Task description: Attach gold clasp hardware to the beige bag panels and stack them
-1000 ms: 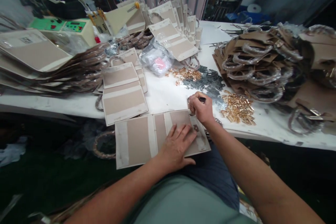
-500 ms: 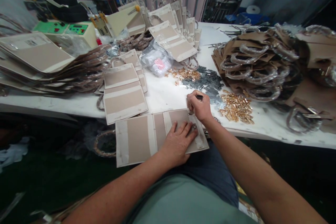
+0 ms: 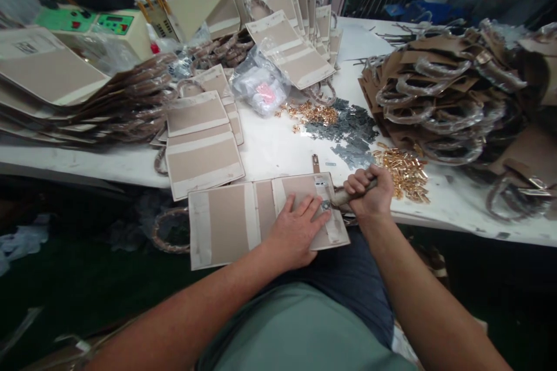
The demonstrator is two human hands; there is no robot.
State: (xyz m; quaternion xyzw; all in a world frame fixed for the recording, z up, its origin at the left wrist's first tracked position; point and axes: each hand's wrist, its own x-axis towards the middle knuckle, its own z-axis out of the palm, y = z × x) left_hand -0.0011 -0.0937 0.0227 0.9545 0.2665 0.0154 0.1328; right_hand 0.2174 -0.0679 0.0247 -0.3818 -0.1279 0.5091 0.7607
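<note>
Centrally, one flat beige panel (image 3: 263, 203), banded in cream, is placed at the bench's (image 3: 270, 156) front edge.
It is pressed by the left hand (image 3: 296, 235), fingers spread; one tool (image 3: 342, 197) is gripped in the closed right hand (image 3: 372, 191). Two gold-coloured heaps (image 3: 404, 174) and one heap of grey plates (image 3: 354, 136) are seen beyond.

I'm in a workshop, to judge by the long white workbench (image 3: 270, 153), the flat tan rectangular panel (image 3: 228, 223) at its edge, piled curved plastic-wrapped brown handles (image 3: 444, 68), heaped small gold fittings (image 3: 404, 177), thin grey plates (image 3: 359, 124) and that boxy cream machine (image 3: 139, 40) with green controls (image 3: 65, 20).
</note>
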